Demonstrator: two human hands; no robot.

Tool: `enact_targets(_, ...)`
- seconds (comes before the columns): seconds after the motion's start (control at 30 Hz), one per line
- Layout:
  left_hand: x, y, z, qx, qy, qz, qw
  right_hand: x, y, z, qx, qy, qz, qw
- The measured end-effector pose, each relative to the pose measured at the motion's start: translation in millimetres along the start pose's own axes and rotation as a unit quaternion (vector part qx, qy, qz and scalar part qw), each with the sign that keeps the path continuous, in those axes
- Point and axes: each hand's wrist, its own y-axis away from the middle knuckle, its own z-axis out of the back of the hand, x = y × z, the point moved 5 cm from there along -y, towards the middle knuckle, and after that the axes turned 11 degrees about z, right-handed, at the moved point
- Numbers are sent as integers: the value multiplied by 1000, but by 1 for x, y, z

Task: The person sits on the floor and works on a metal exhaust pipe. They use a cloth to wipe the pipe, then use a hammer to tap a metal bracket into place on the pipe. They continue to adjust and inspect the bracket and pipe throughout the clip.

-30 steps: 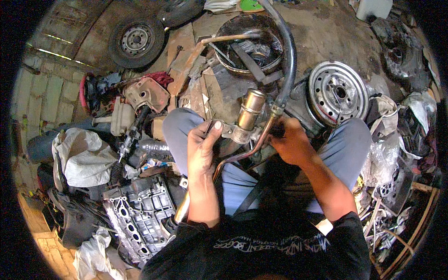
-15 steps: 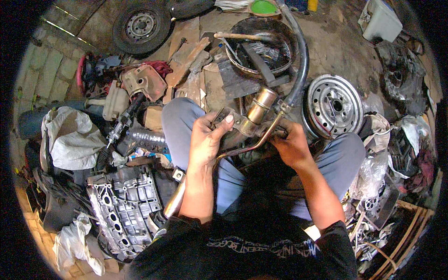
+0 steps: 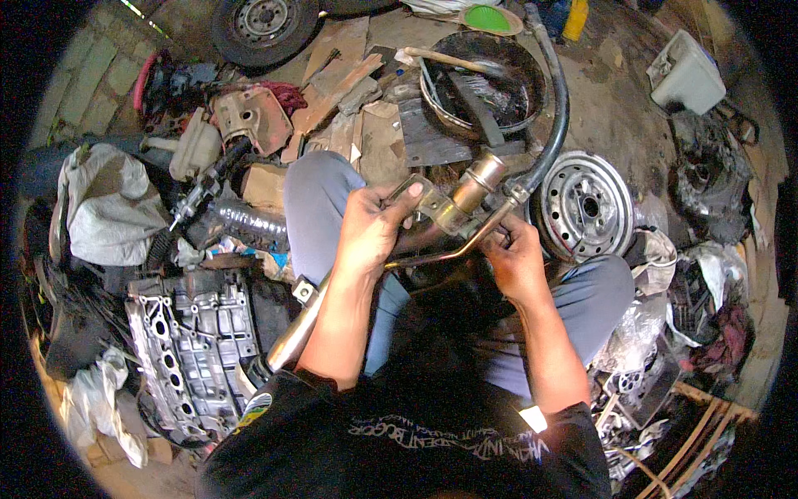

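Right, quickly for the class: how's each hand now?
Left hand: closed, holding the metal bracket.
Right hand: curled beside the thin pipe; whether it grips cannot be told.

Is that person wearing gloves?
No, bare skin shows on both the left hand and the right hand at the metal part.

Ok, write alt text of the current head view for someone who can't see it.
A person's left hand and right hand hold a metal pipe assembly with a gold-coloured cylinder. Around them lie a bare wheel rim, a ribbed engine casting and a dark round basin.
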Motion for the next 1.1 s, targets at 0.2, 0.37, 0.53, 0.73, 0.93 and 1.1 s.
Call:
enact_targets(0.2,4,-18,-16,-23,-34,-142,989,-34,1,6,-62,-59,-84,993)
enact_targets(0.37,4,-20,-24,-61,-120,-86,987,-29,3,10,-86,-21,-98,991)
enact_targets(0.53,11,-19,-21,-117,-165,-111,973,-40,1,16,-43,7,-57,997)
enact_targets(0.73,21,-26,-16,-51,-106,-92,989,-47,-1,11,-28,-8,-41,999)
enact_targets(0.93,9,-14,-7,-2,-82,-116,990,-93,1,36,3,-59,-54,997)
enact_targets(1.1,6,-7,-3,16,-68,-108,992,-85,-6,1,36,-370,-98,923)
